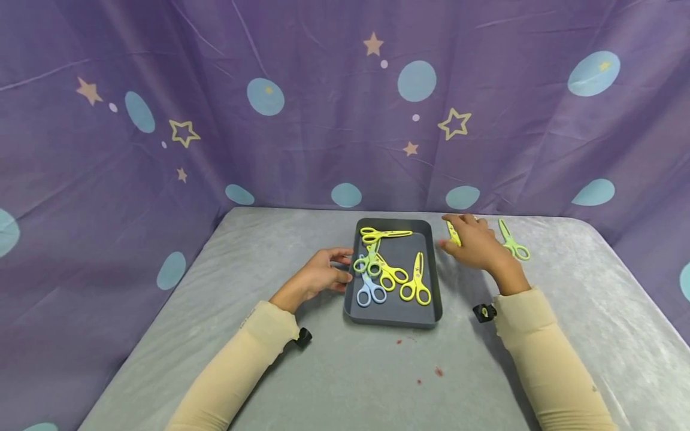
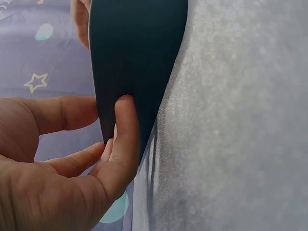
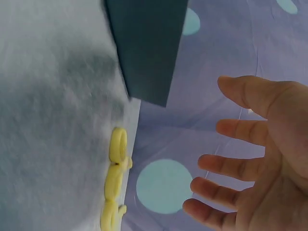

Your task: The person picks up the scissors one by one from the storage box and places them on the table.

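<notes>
My left hand (image 1: 319, 274) is at the left side of a dark grey tray (image 1: 392, 321). In the left wrist view, its fingers (image 2: 126, 122) touch the tray's outer wall and rim. Inside the tray lie yellow scissors (image 1: 416, 286), a blue pair (image 1: 371, 291), a green pair (image 1: 368, 263) and more yellow ones. My right hand (image 1: 475, 244) hovers right of the tray with spread fingers and an empty palm. Yellow scissors (image 1: 453, 233) lie partly hidden beneath it. In the right wrist view, yellow handles (image 3: 113, 182) rest on the table, apart from the fingers.
Green scissors (image 1: 514, 240) lie on the table to the right of my right hand. A grey cloth (image 1: 291, 383) covers the table, with small red marks (image 1: 439, 372) in front of the tray. A purple patterned curtain (image 1: 334, 120) hangs behind the back edge.
</notes>
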A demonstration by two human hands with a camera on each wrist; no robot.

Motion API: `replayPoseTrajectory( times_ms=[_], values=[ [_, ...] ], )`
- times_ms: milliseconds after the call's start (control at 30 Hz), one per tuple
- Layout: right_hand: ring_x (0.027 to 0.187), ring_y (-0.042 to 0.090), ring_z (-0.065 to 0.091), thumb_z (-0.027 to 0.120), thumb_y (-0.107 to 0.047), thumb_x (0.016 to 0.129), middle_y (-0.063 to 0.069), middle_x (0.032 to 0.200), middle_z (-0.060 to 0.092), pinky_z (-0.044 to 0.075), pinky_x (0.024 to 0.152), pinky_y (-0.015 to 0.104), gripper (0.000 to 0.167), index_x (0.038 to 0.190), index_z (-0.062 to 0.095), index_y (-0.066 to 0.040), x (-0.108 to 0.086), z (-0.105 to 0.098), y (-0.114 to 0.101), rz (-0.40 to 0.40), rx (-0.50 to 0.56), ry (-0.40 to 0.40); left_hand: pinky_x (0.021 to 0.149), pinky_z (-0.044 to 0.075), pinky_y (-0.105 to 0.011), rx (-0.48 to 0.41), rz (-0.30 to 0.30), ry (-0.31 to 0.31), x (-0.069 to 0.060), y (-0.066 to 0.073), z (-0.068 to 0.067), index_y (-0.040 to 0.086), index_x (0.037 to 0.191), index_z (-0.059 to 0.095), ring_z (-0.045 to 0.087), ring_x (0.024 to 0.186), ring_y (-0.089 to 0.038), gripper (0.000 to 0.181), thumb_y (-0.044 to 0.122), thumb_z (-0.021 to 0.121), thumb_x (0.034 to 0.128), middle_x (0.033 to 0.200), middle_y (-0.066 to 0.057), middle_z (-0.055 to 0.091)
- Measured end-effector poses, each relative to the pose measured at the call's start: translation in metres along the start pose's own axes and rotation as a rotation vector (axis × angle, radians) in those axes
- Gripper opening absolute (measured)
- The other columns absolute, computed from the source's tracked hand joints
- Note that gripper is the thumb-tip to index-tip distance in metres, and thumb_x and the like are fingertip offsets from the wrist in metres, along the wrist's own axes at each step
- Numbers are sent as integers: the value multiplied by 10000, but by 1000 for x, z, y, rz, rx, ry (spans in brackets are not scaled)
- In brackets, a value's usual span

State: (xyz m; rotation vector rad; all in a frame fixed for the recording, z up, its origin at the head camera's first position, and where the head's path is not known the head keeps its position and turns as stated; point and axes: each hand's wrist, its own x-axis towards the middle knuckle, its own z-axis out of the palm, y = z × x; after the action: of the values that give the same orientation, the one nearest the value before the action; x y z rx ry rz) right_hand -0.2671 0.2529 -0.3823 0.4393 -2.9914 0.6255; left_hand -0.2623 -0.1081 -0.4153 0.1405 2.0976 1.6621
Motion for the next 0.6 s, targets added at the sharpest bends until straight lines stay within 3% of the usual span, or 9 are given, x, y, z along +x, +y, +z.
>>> replayPoseTrajectory(
  times_ms=[300,600],
  values=[
    [1278,562,391,636,-365,1021,296,1479,429,325,1042,736,628,1534,435,-66,4,9,-17,-28,-31,-32,701,629,-368,-1,3,-2,1,-1,0,64,1524,472,631,828,-217,700,-138,681,887,1365,-176,498],
    [1264,545,413,649,-397,1010,282,1455,451,388,996,712,669,1558,412,-92,8,18,-38,-74,-66,-46,708,630,-375,-2,7,-11,2,-2,0,55,1526,465,631,833,-214,699,-143,674,890,1370,-187,493]
  ],
)
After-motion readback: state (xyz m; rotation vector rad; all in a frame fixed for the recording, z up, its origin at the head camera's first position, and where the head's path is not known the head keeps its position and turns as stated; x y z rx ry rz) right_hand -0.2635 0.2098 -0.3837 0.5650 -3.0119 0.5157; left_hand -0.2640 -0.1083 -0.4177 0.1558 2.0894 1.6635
